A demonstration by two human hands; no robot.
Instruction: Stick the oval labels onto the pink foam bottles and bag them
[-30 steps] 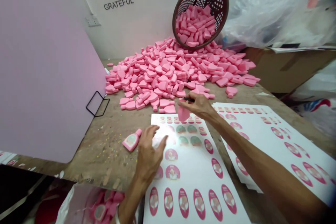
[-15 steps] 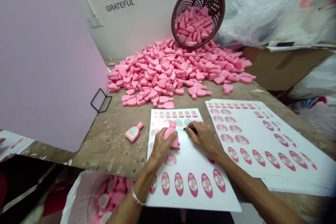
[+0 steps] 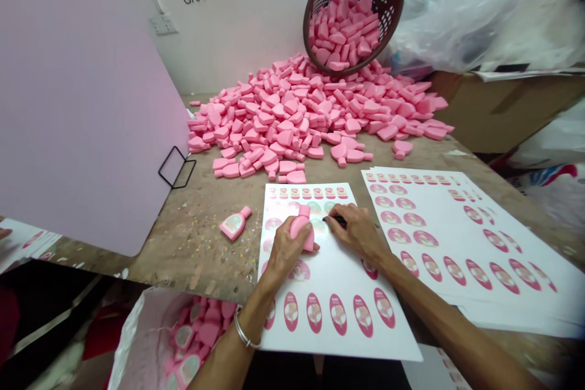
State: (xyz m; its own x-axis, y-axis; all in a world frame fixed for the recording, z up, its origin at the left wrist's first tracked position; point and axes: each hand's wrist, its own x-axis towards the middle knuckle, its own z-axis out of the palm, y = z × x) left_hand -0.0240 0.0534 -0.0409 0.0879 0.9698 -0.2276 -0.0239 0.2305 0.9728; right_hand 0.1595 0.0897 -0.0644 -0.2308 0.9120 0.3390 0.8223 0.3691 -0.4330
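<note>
My left hand [image 3: 284, 251] is closed round a pink bottle-shaped foam piece [image 3: 302, 227], holding it on a white sticker sheet [image 3: 338, 280]. My right hand [image 3: 359, 231] rests on the same sheet just to the right, pinching a thin black tool [image 3: 335, 219] whose tip points at the stickers near the foam piece. The sheet carries rows of oval pink stickers. One foam piece with a sticker on it [image 3: 234, 223] lies on the wooden table [image 3: 192, 244] to the left of the sheet.
A big heap of pink foam pieces [image 3: 311, 119] spills from a tipped brown basket [image 3: 356, 9] at the back. More sticker sheets [image 3: 457, 231] lie to the right. A pink board [image 3: 77, 97] stands at left. A bag with stickered pieces [image 3: 183, 341] hangs below the table edge.
My right hand brought a foam piece from near the heap to the sheet, and my left hand took hold of it. Both hands have stayed on the sheet since half a second ago.
</note>
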